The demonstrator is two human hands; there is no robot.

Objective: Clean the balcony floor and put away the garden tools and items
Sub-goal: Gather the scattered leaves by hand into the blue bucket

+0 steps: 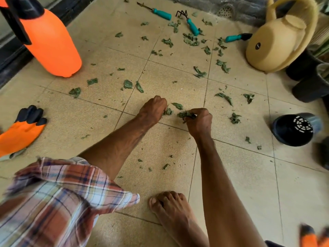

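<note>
Torn green leaf litter (199,73) is being found scattered over the beige tiled floor (240,175), thickest toward the far wall and thinner on the near side. At the centre of the floor a leaf bunch (184,114) is being pinched between the thumb and curled fingers of the right hand (200,122), close above the tile. Just beside it, a smaller leaf clump (167,111) is being gripped at the edge of the left hand (154,109), whose fingers are being held curled tight into a fist; how much more is enclosed cannot be told. One loose leaf (177,106) is being left lying between the two hands.

Among the far litter three teal-handled tools are being left on the tiles: a narrow pronged tool (161,13), a hand rake (191,24) and a dark-headed tool (235,37), the last just beside a beige watering can (277,40). An orange sprayer bottle (51,43) is being kept at the far left. An orange and black glove (21,132) is being left flat at the left edge; a second glove (313,236) is being cut off by the near right corner. A black pot (293,129) is being left on its side at the right, slotted base toward the camera, with upright black pots (311,86) beyond it. A bare foot (170,209) is being planted near the plaid sleeve (62,193).
</note>
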